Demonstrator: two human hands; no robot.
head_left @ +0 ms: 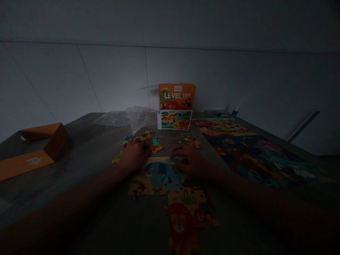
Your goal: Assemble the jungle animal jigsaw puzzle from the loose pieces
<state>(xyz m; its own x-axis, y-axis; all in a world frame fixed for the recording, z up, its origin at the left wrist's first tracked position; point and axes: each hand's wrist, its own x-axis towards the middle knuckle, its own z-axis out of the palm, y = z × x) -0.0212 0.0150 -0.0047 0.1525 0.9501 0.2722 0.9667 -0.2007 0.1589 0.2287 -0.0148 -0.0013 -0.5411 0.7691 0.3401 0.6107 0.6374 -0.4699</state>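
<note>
The scene is dim. My left hand (134, 154) lies over a pile of loose puzzle pieces (156, 141), its fingers curled down and close together; whatever is under them is hidden. My right hand (192, 162) rests at the upper right edge of a partly joined jigsaw puzzle (159, 177), fingers apart and pointing left. Blue elephants show on this section, and a red lion section (180, 219) joins it below, closer to me. Beyond my right hand lies a smaller group of loose pieces (192, 141).
An orange "LEVEL UP!" box (177, 96) stands at the back, a picture card (174, 119) leaning before it. Clear plastic wrap (140, 118) lies left of them. An orange open box part (37, 156) sits far left. Finished-looking puzzles (255, 156) cover the right side, near a small bottle (235, 111).
</note>
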